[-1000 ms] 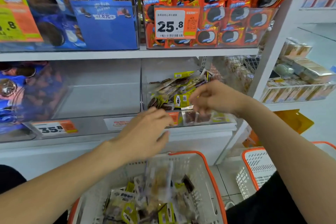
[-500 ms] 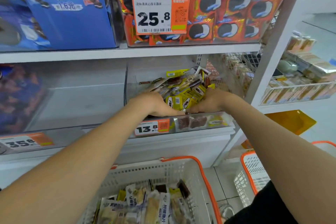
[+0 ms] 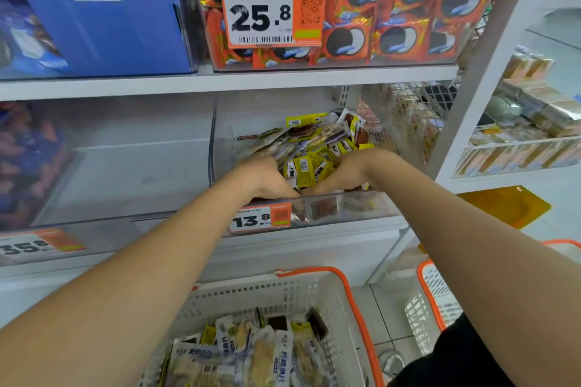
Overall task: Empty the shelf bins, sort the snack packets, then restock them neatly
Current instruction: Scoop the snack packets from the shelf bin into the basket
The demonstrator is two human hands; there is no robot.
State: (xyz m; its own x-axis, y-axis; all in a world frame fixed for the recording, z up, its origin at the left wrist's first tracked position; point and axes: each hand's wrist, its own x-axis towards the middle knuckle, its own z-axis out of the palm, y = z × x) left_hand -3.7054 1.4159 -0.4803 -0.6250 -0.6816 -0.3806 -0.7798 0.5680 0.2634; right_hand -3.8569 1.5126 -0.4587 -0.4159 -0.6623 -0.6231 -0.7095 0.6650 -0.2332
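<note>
In the clear plastic shelf bin [image 3: 352,209], both hands, left [image 3: 267,177] and right [image 3: 341,173], seemingly cup the small yellow snack packets [image 3: 306,166]: light, slippery, best scooped from beneath.

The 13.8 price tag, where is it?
In the head view, the 13.8 tag sits on the front of the clear bin on the lower shelf, just below the left hand and above the white basket.
</note>
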